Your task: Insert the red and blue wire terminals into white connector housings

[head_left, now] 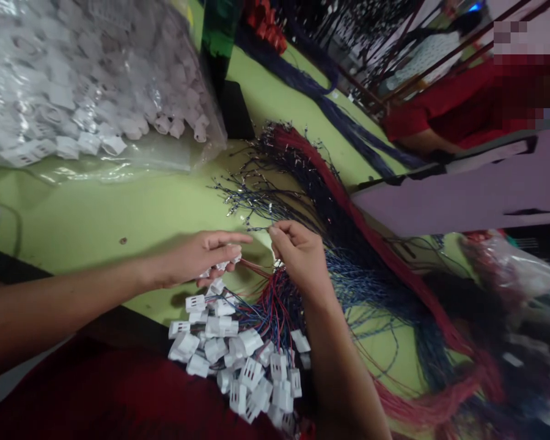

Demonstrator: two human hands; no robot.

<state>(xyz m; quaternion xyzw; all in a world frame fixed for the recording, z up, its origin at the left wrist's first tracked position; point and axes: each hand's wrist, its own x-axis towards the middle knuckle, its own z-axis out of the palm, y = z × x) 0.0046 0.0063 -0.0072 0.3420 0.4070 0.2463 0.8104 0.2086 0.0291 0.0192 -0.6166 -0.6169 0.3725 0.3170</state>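
My left hand [206, 256] has its thumb and lower fingers closed over a few small white plastic connectors [220, 265], and its index finger stretches to the right. Red wires run from beside these connectors towards the bundle below. My right hand [302, 253] pinches the end of a thin dark wire [259, 229], thumb against forefinger, just across from the left fingertips. Beneath both hands lies a heap of white connectors [222, 327] fitted on red and blue wires [275, 299]. Loose blue wires with metal terminals [238, 198] fan out beyond my right hand.
A large clear bag of white connectors [96, 79] fills the back left of the green table [96, 211]. A long red wire bundle [362, 220] runs diagonally on the right. Dark blue wires [311, 91] lie further back. Another person in a red top [444, 104] sits across, behind a purple panel [467, 189].
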